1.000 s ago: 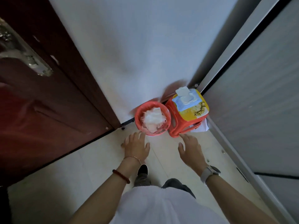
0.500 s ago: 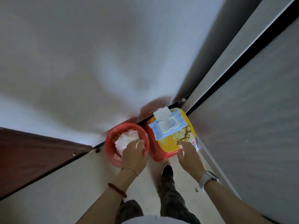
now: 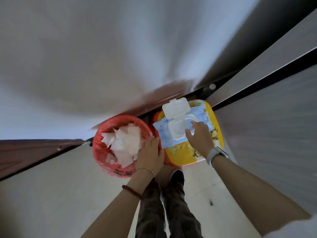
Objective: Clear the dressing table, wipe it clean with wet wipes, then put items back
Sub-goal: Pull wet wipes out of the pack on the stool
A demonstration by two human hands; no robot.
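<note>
Our right hand point(image 3: 199, 138) rests spread on the wet wipes pack point(image 3: 178, 129), hiding its corner; our left hand point(image 3: 151, 154), open, covers the bin point(image 3: 103, 152) rim.

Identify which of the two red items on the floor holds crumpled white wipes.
The round red bin on the left; the red stool carries a wet-wipe pack instead.

Pale tiled floor point(image 3: 51, 194), white wall point(image 3: 103, 57), dark wooden door point(image 3: 25, 152)
</note>
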